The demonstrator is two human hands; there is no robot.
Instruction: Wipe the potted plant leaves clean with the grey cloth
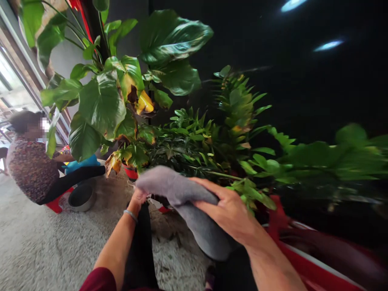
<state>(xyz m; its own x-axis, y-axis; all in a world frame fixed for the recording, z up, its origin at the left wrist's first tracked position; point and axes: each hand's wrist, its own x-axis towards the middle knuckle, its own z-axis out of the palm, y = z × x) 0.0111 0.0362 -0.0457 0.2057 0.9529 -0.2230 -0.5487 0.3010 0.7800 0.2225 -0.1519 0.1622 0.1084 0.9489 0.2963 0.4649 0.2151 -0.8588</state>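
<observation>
We find no text, label, brand, number or sign that can be read anywhere in this view. The grey cloth (182, 190), the red pots (131, 171) and the metal bowl (81, 197) on the floor show us plain surfaces without lettering. The patterned top of the seated person (30, 169) carries a print, but we can make out no words in it.

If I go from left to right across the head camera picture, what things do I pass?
Seated person in a patterned top → round grey metal bowl → left hand → grey cloth → right hand → blurred green leafy branch.
</observation>
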